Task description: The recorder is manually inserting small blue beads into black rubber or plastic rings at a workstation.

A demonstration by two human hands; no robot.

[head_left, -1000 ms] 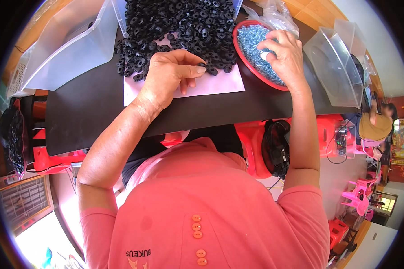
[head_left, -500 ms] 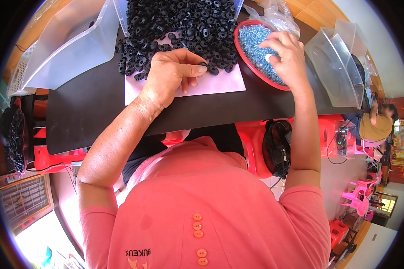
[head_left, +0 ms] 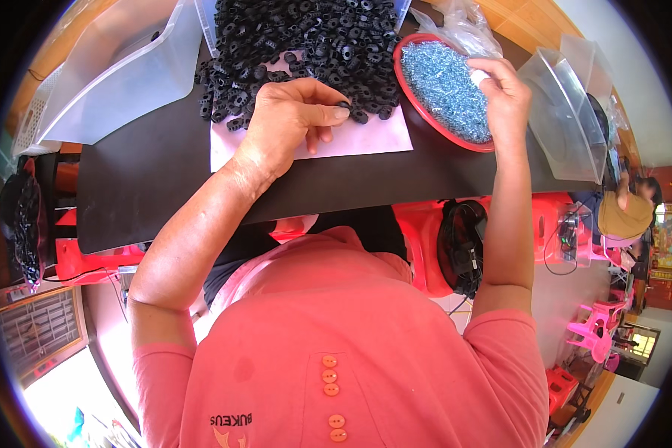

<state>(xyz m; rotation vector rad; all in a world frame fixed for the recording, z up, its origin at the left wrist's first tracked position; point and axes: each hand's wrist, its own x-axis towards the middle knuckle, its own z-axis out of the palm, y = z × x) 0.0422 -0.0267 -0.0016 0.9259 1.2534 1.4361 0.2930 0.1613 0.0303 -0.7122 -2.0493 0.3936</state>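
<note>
Pinched between the thumb and forefinger of my left hand (head_left: 282, 123) is a small black plastic part (head_left: 343, 104), mostly covered by the fingertips. The hand is above a pale pink sheet (head_left: 377, 140), just in front of a heap of similar black parts (head_left: 306, 45). At the right rim of a red oval bowl (head_left: 439, 127), my right hand (head_left: 509, 104) has its fingers curled in, with something white around a fingertip. Whatever its fingers hold is hidden. Many tiny shiny blue-silver pieces (head_left: 442, 89) fill the bowl.
The dark table (head_left: 142, 175) carries a translucent bin (head_left: 131, 89) at left and clear containers (head_left: 556, 112) at right. A crumpled plastic bag (head_left: 467, 26) lies behind the bowl. Red stools (head_left: 422, 254) stand below the table; another person (head_left: 626, 213) sits far right.
My right hand has drawn back from over the bowl's pieces to its right rim, and its fingers have curled in. My left hand keeps its pinch on the black part.
</note>
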